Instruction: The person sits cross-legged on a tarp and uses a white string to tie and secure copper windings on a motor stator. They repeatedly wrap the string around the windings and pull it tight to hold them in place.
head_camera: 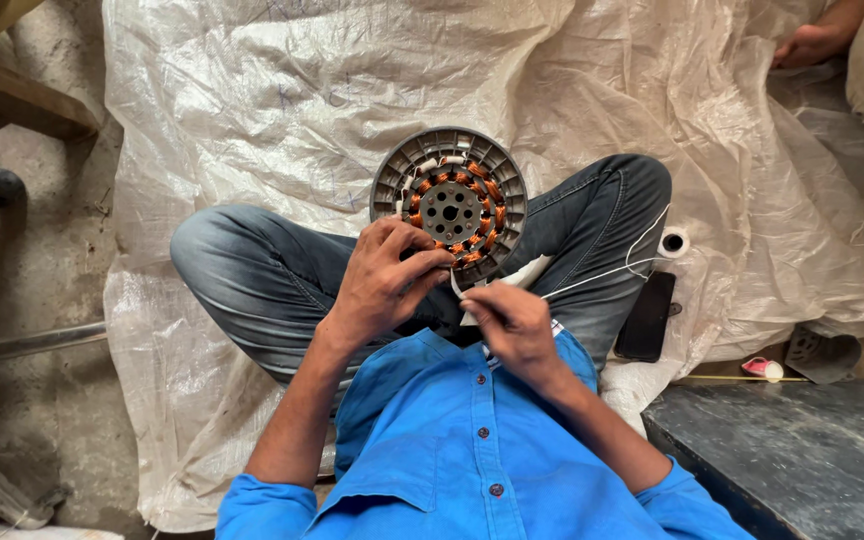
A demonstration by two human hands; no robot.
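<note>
A round grey motor stator [449, 205] with copper-orange windings around a perforated hub rests on my crossed legs in jeans. My left hand [384, 275] grips its lower left edge, fingers curled over the windings. Just below the stator, my right hand [514, 322] pinches a thin white strip together with a white thread [607, 272]. The thread runs off to the right over my knee toward a small white spool [673, 242].
I sit cross-legged on a crumpled white plastic sheet [282, 100]. A black phone [646, 316] lies by my right knee. Another person's foot [810, 42] shows at the top right. A dark slab [802, 450] fills the lower right; metal bars [22, 345] lie left.
</note>
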